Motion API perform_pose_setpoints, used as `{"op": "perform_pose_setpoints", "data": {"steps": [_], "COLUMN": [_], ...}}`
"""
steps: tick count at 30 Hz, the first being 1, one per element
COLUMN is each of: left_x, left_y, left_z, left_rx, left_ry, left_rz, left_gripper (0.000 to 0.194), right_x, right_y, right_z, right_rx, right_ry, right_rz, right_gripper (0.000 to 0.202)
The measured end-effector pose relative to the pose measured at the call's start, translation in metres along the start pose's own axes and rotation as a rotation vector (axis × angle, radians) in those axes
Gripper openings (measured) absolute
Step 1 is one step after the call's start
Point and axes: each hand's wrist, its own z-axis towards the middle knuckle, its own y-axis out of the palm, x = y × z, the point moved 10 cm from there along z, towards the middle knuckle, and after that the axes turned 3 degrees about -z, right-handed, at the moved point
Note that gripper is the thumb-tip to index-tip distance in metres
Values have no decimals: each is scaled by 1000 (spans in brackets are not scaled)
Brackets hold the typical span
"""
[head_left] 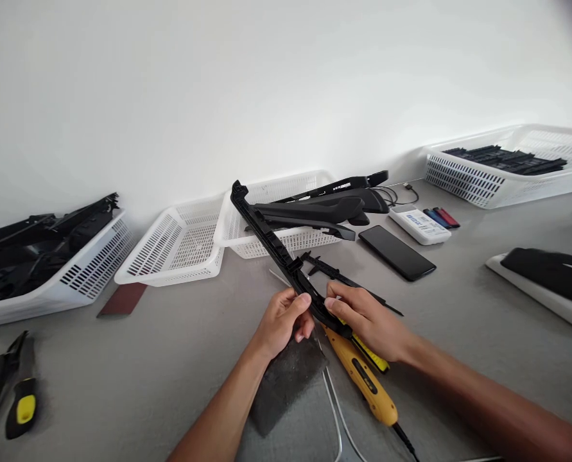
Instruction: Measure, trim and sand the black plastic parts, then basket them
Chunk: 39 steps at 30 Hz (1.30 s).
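Nearest me lies a dark pad (286, 382) on the counter (146, 372), with a yellow tool (363, 378) just right of it. Above them my left hand (280, 324) and right hand (367, 321) each have their grip pinching the near end of a long black trim (278, 250), which slants up and far-left toward a white basket (266, 234). A phone (396, 252) lies farther right.
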Motion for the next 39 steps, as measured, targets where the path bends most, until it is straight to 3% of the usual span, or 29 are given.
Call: {"op": "perform_pose_setpoints", "data": {"steps": [16,29,39], "left_x": [-7,1,-2], "left_y": [0,-11,-14], "left_z": [0,0,5], "left_rx": [-25,126,105], "left_ry": [-33,19,21], "left_rz": [-19,-122,-155], "left_gripper": [48,46,47], "right_x": [-5,-3,-1], "right_y": [-4,-3,-15], "right_z": [3,-1,-5], "right_rx": [63,57,145], "right_ry": [32,70,74], "right_rz": [9,-39,77], "right_gripper": [46,42,44]}}
